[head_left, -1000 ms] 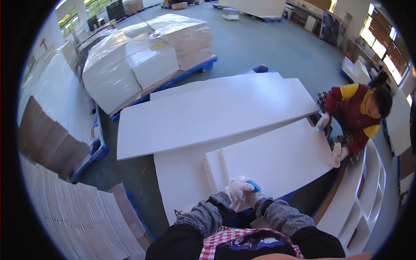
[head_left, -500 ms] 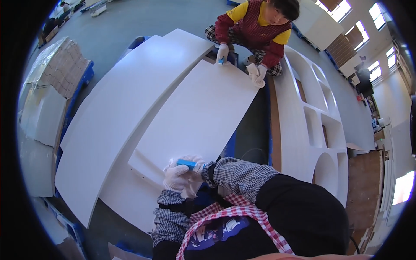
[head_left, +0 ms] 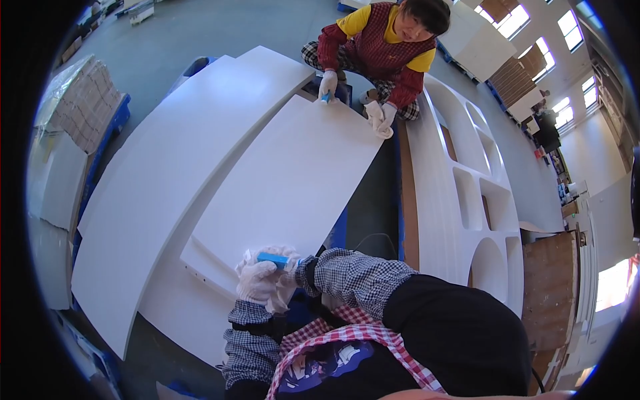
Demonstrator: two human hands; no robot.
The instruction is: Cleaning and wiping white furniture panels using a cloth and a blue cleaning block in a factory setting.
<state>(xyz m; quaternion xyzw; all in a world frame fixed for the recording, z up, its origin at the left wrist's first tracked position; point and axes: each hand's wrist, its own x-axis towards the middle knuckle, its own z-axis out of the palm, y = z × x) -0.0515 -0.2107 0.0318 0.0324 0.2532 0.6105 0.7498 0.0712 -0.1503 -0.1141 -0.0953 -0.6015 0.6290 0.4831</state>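
Both my hands wear white knitted gloves and are close together above the near edge of a white panel (head_left: pixel 287 180). My right hand (head_left: pixel 291 256) is closed around a small blue block (head_left: pixel 272 260). My left hand (head_left: pixel 255 281) touches the block's near side and is closed on a crumpled white cloth (head_left: pixel 278 302) that hangs below it. Some fingers of each hand are hidden behind the block and cloth. Beneath this panel lies a narrower white piece (head_left: pixel 203 267) with small holes along its edge.
A large white panel (head_left: pixel 173 153) overlaps on the left. Across from me squats a co-worker (head_left: pixel 380 40) in white gloves, with a blue object and white cloth. To the right lies a white frame with cutouts (head_left: pixel 433 187). Wrapped stacks (head_left: pixel 80 113) stand far left.
My view has shifted slightly, so everything sits a little further left. My hands stay together at the near panel edge with the blue block and cloth. The co-worker's head has lifted slightly.
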